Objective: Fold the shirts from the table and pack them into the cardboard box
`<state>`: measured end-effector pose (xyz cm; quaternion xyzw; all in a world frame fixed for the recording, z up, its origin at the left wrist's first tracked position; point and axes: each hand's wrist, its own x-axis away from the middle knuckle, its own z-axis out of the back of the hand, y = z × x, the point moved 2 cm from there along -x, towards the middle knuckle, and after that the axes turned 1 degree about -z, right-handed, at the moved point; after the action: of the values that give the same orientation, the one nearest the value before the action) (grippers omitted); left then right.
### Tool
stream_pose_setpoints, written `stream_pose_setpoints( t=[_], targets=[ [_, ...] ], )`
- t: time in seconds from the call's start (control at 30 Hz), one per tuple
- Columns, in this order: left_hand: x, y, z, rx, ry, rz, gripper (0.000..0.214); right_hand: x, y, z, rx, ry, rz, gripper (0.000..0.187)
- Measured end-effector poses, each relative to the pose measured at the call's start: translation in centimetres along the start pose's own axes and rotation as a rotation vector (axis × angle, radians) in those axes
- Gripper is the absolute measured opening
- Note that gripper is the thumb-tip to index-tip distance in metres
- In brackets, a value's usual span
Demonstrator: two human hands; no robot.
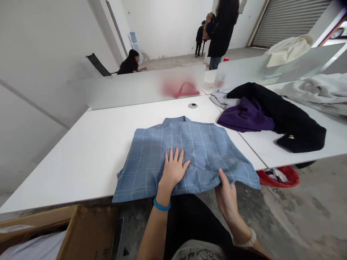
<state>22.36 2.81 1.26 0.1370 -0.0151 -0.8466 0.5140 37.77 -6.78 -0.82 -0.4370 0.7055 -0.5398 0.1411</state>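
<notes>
Shirt: we see a blue checked shirt (200, 141) laid out on the white table (81, 151), its collar (177, 120) toward the far side and its near edge reaching past the table's front.
Left hand: our left hand (175, 168) rests palm down on the middle of the shirt, fingers spread apart and gripping nothing.
Right hand: our right hand (227, 193) pinches the near hem on the right side, thumb on top and fingers beneath; we cannot see those fingertips.
Weight: we judge the shirt light enough for one hand to lift an edge.
Cloth: it looks thin and soft, so we expect it to bend and crease easily rather than hold a shape.
Collar: we take this to be the stiffest part, since it stands a little raised.
Tabletop: it looks smooth, so we suspect the cloth could slide if we tug without a palm on it.
Best hold: we would favour the hem corners or shoulders, between thumb and fingers.
Fragility: we see little to break, only wrinkles to mind.
Purple cloth: this (245, 115) lies beyond the shirt's right shoulder.
</notes>
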Motion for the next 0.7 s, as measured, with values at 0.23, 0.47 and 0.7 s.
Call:
stream_pose_setpoints(
  t=[0.23, 0.47, 0.7],
  targets=[
    [0.3, -0.5, -1.9, 0.377, -0.009, 0.08, 0.062, -0.4, -1.2, -3.8, 0.01, 0.162, 0.068, 0.068],
    [3.6, -6.3, 2.1, 1.028, 0.333, 0.419, 0.065, 3.4, -4.2, -15.0, 0.697, -0.666, 0.691, 0.046],
    [16.2, -13.0, 5.2, 1.261, 0.787, 1.004, 0.064, 9.6, 5.7, -17.3, 1.31, -1.328, 1.163, 0.061]
  ],
)
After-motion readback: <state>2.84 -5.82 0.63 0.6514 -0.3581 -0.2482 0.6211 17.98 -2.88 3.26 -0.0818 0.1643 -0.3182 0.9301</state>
